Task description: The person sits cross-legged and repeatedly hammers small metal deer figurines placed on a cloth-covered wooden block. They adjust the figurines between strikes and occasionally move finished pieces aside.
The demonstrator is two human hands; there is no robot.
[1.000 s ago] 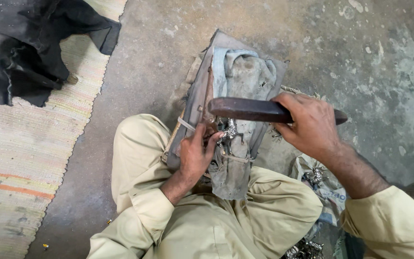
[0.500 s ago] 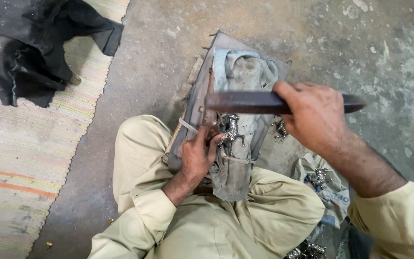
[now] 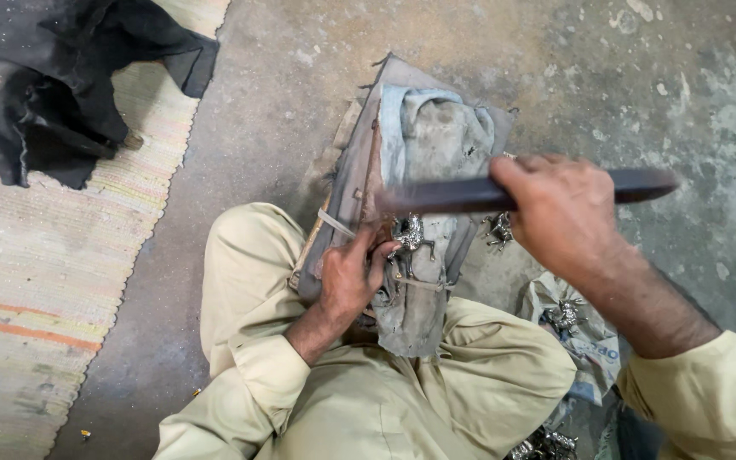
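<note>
since the earlier frames the right hand (image 3: pixel 564 217) has swung its dark bar (image 3: pixel 521 192) rightward and a little up, so the bar now lies nearly level above the pad (image 3: pixel 423 145); the left hand (image 3: pixel 347 277) has hardly shifted.

head view: the person sits cross-legged on a concrete floor (image 3: pixel 300 77) with a grey cloth-wrapped pad propped between the knees. the left hand pinches a small shiny metal piece (image 3: pixel 408 232) against the pad, fingers closed narrowly round its lower edge. the right hand is wrapped fully round the bar near its middle, held clear above the piece, not touching it. judging by this, the piece is mid-working: it is seated and steadied, the bar raised over it, and more pieces wait.

counted: one bar, one pad, one piece under the hand, one similar piece (image 3: pixel 497 230) just right of the pad, another (image 3: pixel 562 317) on the paper (image 3: pixel 594 349) by the right knee, and a small cluster (image 3: pixel 543 443) at the bottom edge, too blurred to count. one black cloth (image 3: pixel 61 85) lies on the striped mat (image 3: pixel 36 281), well apart to the left.
</note>
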